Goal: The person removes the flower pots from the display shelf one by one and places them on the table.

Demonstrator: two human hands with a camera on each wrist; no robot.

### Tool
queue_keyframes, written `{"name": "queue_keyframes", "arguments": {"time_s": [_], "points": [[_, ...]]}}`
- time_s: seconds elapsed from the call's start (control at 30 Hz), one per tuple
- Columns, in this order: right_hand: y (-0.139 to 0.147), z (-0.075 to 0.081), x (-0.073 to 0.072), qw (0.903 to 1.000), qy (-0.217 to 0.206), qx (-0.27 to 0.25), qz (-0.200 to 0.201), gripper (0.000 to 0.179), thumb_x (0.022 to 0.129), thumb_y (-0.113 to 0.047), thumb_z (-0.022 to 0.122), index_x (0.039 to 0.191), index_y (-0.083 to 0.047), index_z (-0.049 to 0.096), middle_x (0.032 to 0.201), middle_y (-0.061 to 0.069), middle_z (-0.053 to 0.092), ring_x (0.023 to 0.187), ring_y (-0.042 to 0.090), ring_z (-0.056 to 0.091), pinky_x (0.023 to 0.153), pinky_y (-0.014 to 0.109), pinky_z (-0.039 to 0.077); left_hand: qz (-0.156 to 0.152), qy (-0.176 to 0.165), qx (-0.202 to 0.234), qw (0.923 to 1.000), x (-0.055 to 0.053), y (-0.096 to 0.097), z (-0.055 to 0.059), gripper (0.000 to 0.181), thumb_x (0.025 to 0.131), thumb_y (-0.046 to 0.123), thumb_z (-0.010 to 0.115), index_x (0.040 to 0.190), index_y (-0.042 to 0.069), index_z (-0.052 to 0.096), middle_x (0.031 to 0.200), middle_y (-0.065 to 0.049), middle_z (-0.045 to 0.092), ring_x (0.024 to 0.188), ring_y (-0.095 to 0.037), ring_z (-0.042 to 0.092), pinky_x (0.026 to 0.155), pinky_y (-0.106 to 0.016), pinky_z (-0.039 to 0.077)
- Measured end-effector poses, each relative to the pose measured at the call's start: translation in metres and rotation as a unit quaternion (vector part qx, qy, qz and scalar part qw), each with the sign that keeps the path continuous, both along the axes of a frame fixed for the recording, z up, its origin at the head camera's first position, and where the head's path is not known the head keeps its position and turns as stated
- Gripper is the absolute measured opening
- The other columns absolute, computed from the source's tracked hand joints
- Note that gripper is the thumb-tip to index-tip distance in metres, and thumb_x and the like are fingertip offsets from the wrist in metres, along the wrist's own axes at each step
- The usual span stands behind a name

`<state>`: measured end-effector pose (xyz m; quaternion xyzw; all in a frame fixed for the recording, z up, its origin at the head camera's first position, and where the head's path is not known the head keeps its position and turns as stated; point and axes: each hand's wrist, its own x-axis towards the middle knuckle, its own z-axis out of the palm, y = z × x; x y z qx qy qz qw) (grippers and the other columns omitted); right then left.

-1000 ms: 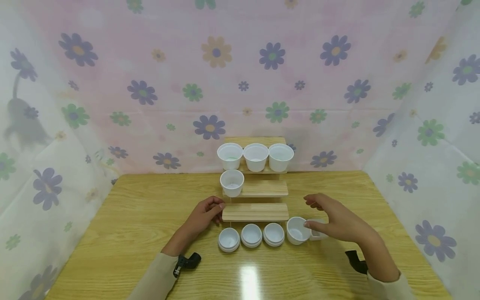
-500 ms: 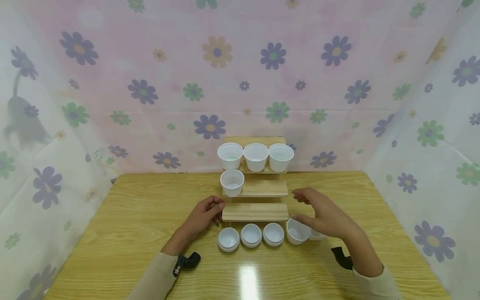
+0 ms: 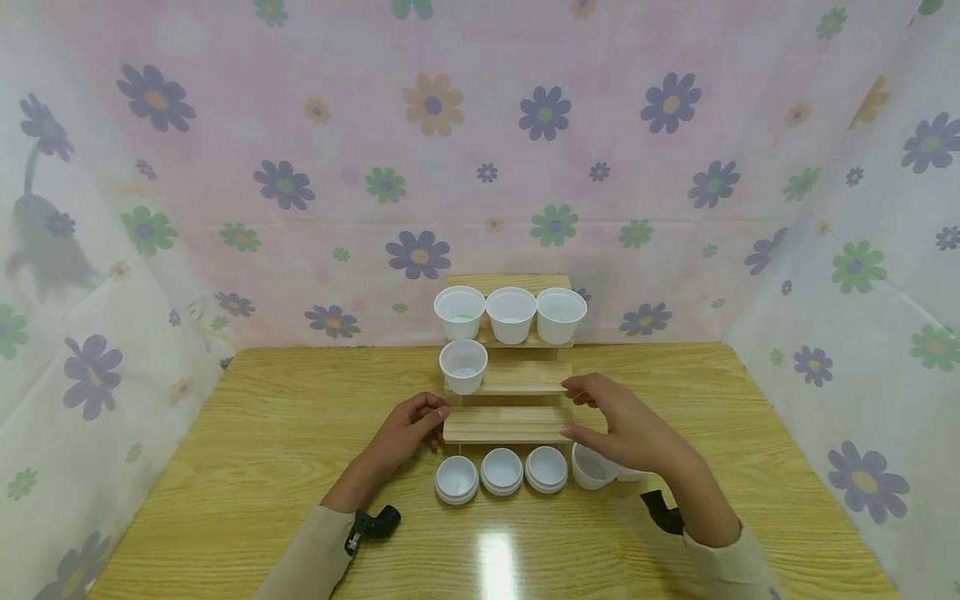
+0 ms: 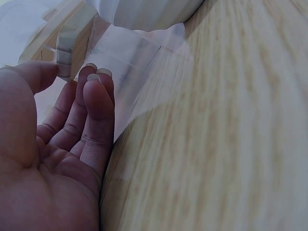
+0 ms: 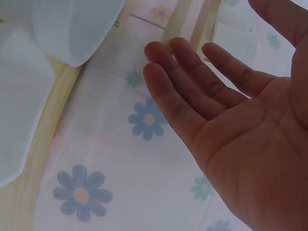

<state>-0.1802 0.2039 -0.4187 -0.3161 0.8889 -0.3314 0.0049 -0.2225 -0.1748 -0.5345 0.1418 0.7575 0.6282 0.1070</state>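
A tiered wooden shelf stand (image 3: 502,425) with clear side panels faces me. My left hand (image 3: 408,429) holds the left end of its lowest board; in the left wrist view the thumb lies at the board end (image 4: 72,45), with the fingers curled below beside the clear panel (image 4: 139,72). My right hand (image 3: 626,427) is spread at the stand's right side, thumb and fingertips overlapping the right ends of the two lower boards. Its palm (image 5: 255,154) shows bare in the right wrist view. Beneath that hand, a white cup (image 3: 592,468) is partly covered.
Three white cups (image 3: 512,317) line the upper tier, and one white cup (image 3: 463,367) sits at the left of the middle board. White cups (image 3: 502,472) stand in a row before the stand on the wooden table (image 3: 300,433). A flowered cloth (image 3: 480,150) hangs behind.
My right hand has moved left, from beyond the cup at the right to the right ends of the lower boards. The left hand stays in place.
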Motion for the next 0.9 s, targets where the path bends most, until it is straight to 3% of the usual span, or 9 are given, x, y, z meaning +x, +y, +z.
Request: {"name": "queue_keyframes", "arguments": {"time_s": [0.2, 0.57, 0.9], "points": [[-0.009, 0.005, -0.001, 0.9999, 0.011, 0.001, -0.003, 0.058, 0.099, -0.022, 0.079, 0.146, -0.001, 0.054, 0.138, 0.01, 0.063, 0.125, 0.031, 0.064, 0.105, 0.052, 0.054, -0.007, 0.006, 0.0, 1.0, 0.001, 0.0, 0.002, 0.03, 0.112, 0.025, 0.058, 0.124, -0.002, 0.062, 0.089, -0.012, 0.066, 0.076, -0.022, 0.065, 0.069, -0.033, 0.06], [-0.025, 0.013, -0.001, 0.9998, 0.008, -0.015, 0.008, 0.06, 0.099, -0.023, 0.079, 0.148, 0.0, 0.052, 0.141, 0.015, 0.061, 0.126, 0.032, 0.063, 0.107, 0.053, 0.053, -0.01, 0.014, -0.003, 0.9998, 0.002, 0.0, 0.002, 0.03, 0.113, 0.025, 0.057, 0.125, -0.002, 0.062, 0.089, -0.012, 0.066, 0.075, -0.023, 0.065, 0.068, -0.033, 0.06], [-0.03, 0.011, -0.004, 0.9994, 0.021, -0.019, 0.018, 0.061, 0.1, -0.023, 0.078, 0.149, 0.0, 0.05, 0.14, 0.015, 0.061, 0.123, 0.032, 0.064, 0.105, 0.054, 0.054, -0.005, 0.01, -0.006, 0.9999, 0.003, 0.0, 0.005, 0.031, 0.112, 0.025, 0.057, 0.125, -0.003, 0.062, 0.089, -0.012, 0.066, 0.076, -0.023, 0.065, 0.069, -0.033, 0.06]]}}
